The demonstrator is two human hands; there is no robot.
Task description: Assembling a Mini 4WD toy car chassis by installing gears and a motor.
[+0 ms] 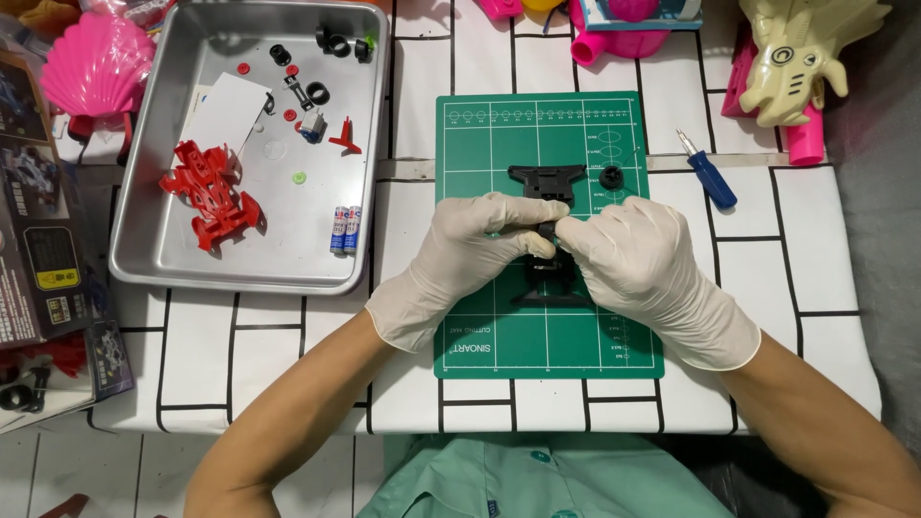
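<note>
White table cover [288, 336] with black grid lines. Metal tray [144, 259] at left, holding red car body [209, 192], white paper [223, 110], two batteries [345, 228], small black tires [331, 40]. Green cutting mat [499, 336] at centre. Left hand [475, 240] and right hand [628, 254], both gloved, fingers curled and pinched together on black car frame [549, 182] lying on mat. Blue screwdriver [708, 173] right of mat. Small black wheel [611, 176] just beside frame, on mat.
</note>
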